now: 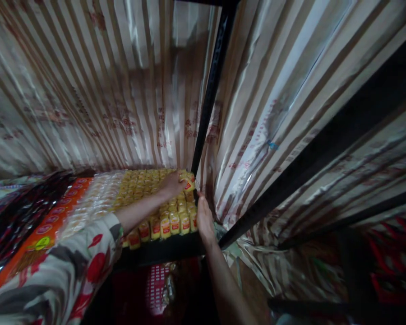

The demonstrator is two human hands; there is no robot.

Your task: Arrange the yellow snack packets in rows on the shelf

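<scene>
The left hand (172,185) is holding a yellow packet (188,180) at the nearly filled shelf (162,250) row; the right hand (205,221), fingers loosely extended, is resting beside the packets (171,223).

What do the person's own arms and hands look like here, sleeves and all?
The left arm wears a loose grey-and-white sleeve printed with red flowers, ending partway along the forearm. The right arm shows no sleeve. Both the left hand and the right hand are ungloved; no rings or watch visible.
</scene>
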